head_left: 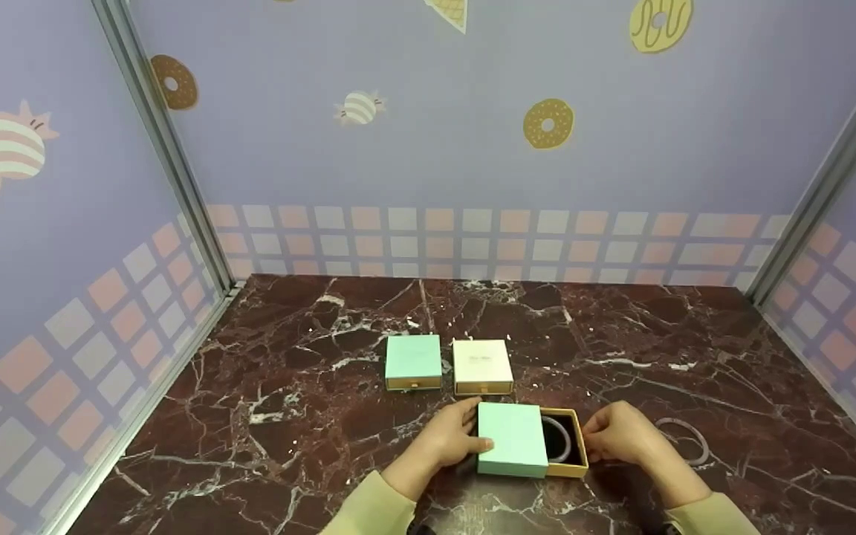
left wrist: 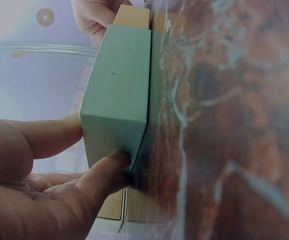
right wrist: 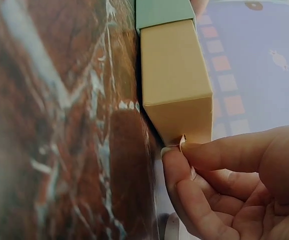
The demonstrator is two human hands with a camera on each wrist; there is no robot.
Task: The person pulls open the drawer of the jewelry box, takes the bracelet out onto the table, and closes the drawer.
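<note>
A mint-green drawer-style gift box (head_left: 512,438) lies on the table in the head view, its yellow drawer (head_left: 568,471) slid partly out to the right. Inside the drawer, on black lining, sits a pale bangle (head_left: 566,437), partly hidden by the sleeve. My left hand (head_left: 448,434) grips the sleeve's left end, thumb on the top face and fingers against the end. At the drawer's front, my right hand (head_left: 619,433) pinches a small ribbon pull tab (right wrist: 183,144) between thumb and index finger. Another pale bangle (head_left: 703,444) lies on the table beyond the right wrist.
Behind the box stand two closed drawer boxes, one mint green (head_left: 413,358) and one cream (head_left: 481,362), side by side. The dark red marbled table (head_left: 309,446) is bordered by patterned lilac panels (head_left: 428,156) at the back and sides.
</note>
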